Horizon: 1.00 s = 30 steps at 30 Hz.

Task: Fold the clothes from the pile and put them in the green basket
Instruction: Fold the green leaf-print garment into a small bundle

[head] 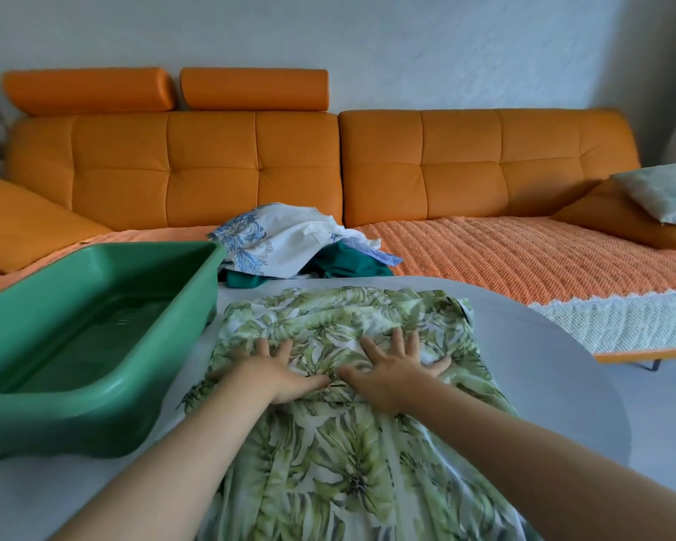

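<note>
Head view, from the left: the green basket (55, 423) sits on the white table (543, 365), its near wall close to the person's left forearm. Just right of it, the left hand (278, 374) lies flat on a leaf-print garment (348, 462), fingers straight and spread, palm pressing the cloth, with nothing gripped. The garment is spread across the middle of the table, running from the near edge away towards the sofa (172, 169), with a folded ridge of fabric bunched under both hands. Behind it, at the far edge of the table and beside the basket's far right corner, the pile of clothes (289, 244) lies in a heap: a white piece with blue print on top, dark green cloth under it. The right hand (395, 370) rests next to the left one, thumbs nearly meeting, fingers likewise splayed and pressing flat on the garment. Further right, an orange throw (523, 259) covers the sofa seat, and a pale cushion (664, 193) leans at the far end.
</note>
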Tool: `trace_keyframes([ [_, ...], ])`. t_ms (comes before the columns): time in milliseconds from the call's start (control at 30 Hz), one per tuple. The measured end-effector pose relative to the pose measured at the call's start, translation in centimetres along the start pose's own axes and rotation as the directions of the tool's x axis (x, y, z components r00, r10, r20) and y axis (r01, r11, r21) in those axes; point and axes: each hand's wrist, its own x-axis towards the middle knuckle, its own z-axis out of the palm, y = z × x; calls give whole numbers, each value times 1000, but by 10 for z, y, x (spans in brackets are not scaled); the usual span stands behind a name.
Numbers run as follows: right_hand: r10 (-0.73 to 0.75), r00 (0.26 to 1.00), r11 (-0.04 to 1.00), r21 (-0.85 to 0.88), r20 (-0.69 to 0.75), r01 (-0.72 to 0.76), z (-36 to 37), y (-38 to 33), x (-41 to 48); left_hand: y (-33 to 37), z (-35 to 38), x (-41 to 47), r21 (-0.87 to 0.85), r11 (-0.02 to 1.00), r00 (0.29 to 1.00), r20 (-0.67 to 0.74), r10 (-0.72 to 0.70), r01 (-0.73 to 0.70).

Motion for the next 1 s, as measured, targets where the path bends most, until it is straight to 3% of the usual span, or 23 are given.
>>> trace_keyframes([
  [67,-3,999,999,-42,-37,2,9,0,4,-6,-2,0,-33,998,996,66,52,-50],
  [167,-27,998,998,-53,-59,24,6,7,15,-13,-3,5,-68,992,993,49,109,-105],
  [400,-18,999,998,-55,-39,16,-9,17,51,-1,2,34,-88,982,978,-138,157,-170],
  [533,2,1000,999,-44,-17,-3,-19,21,71,5,-7,49,-109,972,967,-171,190,-210],
  [667,-3,999,999,-48,-35,2,-21,25,82,-1,-14,59,-263,922,949,-212,234,-286],
  [800,-31,995,988,-153,-92,17,-18,23,83,-14,-24,60,-364,858,891,-405,204,-362],
  [900,-166,962,970,-210,-216,120,-17,1,78,-24,-32,55,-305,905,830,-551,87,-297],
  [1000,-391,891,920,-146,-233,365,-12,-40,67,-34,-32,54,-227,967,828,-560,-30,-119],
])
